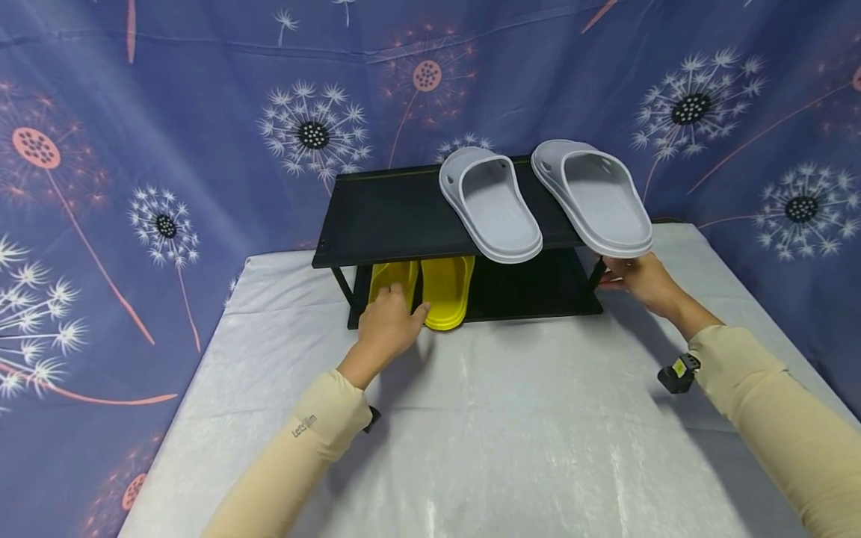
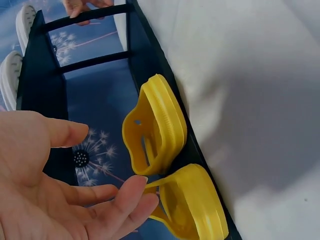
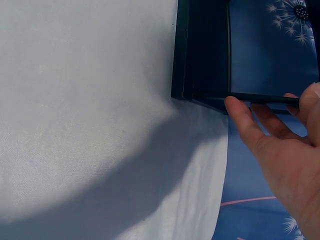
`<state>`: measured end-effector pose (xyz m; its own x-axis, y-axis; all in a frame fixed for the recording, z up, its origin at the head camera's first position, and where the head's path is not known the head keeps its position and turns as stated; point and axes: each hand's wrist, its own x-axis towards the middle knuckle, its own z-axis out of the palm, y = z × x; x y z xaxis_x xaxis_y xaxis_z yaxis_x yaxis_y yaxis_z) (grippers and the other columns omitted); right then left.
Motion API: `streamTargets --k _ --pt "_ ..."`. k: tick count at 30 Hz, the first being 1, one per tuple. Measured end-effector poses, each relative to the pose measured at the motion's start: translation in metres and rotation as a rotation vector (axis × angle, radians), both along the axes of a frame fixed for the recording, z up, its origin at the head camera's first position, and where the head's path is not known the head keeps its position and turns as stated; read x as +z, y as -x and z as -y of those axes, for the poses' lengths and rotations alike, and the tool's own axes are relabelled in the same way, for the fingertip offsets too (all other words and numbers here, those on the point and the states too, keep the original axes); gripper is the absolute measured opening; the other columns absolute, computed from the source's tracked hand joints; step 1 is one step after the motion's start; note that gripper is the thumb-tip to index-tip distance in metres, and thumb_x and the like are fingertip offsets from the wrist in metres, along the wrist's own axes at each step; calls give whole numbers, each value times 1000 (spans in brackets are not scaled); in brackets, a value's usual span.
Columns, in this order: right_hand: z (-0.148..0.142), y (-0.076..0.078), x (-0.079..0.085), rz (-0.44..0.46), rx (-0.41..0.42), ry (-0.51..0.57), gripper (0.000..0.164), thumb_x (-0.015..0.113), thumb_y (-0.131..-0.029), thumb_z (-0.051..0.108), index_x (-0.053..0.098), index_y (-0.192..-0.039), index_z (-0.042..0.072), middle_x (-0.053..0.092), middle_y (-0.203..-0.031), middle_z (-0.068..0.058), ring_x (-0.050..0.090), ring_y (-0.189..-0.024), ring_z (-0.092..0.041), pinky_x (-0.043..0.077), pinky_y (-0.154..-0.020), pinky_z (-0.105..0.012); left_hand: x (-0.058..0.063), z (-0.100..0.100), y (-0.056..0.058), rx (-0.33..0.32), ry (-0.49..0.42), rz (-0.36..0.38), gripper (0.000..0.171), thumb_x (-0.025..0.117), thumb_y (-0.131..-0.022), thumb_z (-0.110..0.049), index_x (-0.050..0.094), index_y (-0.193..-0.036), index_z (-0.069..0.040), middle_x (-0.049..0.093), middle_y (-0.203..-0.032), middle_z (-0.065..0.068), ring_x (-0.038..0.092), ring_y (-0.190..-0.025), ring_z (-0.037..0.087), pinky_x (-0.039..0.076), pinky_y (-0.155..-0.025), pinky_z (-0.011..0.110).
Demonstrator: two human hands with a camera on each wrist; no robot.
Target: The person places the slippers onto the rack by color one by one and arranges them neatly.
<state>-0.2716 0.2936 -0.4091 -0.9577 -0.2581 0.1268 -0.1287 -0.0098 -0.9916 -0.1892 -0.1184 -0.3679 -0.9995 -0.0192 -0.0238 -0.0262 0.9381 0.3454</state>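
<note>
The left hand (image 1: 386,325) is open with relaxed fingers, just touching the 2 yellow slippers (image 1: 430,288) on the lower shelf. The right hand (image 1: 639,280) holds the black rack (image 1: 390,213) at its right post with fingers hooked on it. If the rack shakes, the grey slippers (image 1: 545,198), overhanging the top, may slide off

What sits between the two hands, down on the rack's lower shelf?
In the head view, one yellow slipper near the left hand; then bare black shelf to the right hand.
</note>
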Motion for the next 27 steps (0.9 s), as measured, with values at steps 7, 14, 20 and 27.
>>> streamTargets --k 7,14,20,27 --pt "-4 -1 -3 -6 2 -12 27 43 -99 -5 56 -106 17 52 -102 4 62 -76 -13 58 -68 -27 8 15 -9 16 -31 -3 60 55 -93 -50 53 -128 -1 57 -118 15 61 -97 37 53 -80 51" --pt "-4 -2 -3 -4 7 14 26 45 -99 -3 58 -103 19 53 -100 3 63 -76 -13 58 -68 -27 16 40 -12 56 -25 26 57 54 -94 -49 55 -128 -3 56 -121 16 60 -102 40 50 -82 54" --pt "-3 -4 -3 -8 1 28 19 45 -99 -3 56 -106 11 53 -100 2 63 -75 -13 58 -69 -27 22 68 -10 93 -23 95 55 51 -96 -47 55 -127 -1 56 -120 20 59 -102 43 49 -80 55" --pt "-3 -5 -3 -13 -12 -48 19 48 -99 0 56 -104 16 52 -96 3 62 -78 -14 58 -70 -25 30 97 -5 128 3 147 54 46 -99 -42 53 -129 2 55 -124 24 56 -105 46 47 -82 58"
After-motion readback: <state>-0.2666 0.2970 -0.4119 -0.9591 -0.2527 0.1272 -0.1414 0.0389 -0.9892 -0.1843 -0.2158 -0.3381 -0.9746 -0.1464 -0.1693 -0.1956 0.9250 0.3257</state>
